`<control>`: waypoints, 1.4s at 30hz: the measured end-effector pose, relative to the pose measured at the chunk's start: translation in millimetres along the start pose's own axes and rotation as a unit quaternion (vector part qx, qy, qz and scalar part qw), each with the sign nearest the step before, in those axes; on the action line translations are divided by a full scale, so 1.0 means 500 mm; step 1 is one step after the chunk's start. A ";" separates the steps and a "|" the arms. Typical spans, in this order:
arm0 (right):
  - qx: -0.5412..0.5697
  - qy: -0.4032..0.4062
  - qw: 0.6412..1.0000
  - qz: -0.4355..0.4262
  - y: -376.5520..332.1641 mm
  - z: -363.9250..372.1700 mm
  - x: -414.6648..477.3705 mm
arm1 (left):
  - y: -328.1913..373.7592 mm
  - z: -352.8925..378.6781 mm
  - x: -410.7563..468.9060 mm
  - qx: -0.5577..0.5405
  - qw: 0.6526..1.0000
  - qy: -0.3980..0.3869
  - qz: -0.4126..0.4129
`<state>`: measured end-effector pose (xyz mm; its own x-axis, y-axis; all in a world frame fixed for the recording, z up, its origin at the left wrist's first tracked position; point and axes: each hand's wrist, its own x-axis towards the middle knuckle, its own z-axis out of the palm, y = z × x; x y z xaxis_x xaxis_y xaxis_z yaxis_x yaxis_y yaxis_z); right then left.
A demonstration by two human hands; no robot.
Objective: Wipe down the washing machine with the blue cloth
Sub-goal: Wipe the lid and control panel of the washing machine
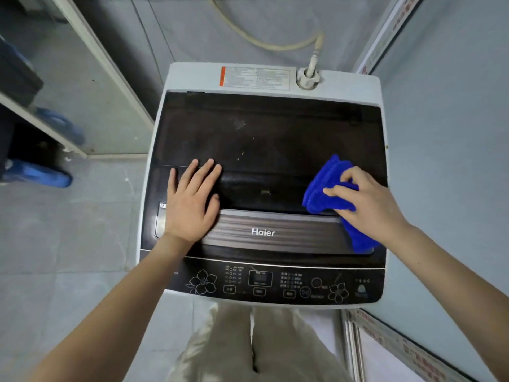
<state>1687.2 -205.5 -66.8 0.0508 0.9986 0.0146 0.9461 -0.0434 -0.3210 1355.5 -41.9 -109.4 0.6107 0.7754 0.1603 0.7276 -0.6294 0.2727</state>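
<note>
Here, plush blue cloth (321, 178) — bunched — on glossy washing machine (261, 139).

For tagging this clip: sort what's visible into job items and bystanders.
Job: washing machine, blue cloth, right hand gripping it, left hand flat on the lid.
Bystanders: inlet hose, blue objects on the floor.

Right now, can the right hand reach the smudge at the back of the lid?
Probably yes: the right hand holds the blue cloth on the lid, and nothing lies between it and the smudge.
</note>
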 end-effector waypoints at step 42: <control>0.051 0.162 0.964 0.203 -0.393 0.161 0.298 | -0.155 -0.038 0.067 -0.098 0.994 -0.036 0.028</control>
<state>1483.2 -45.6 -77.8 0.5225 0.8380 0.1574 0.7918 -0.4084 -0.4541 1313.6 33.5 -107.1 0.6749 0.7289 0.1148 0.6206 -0.6449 0.4461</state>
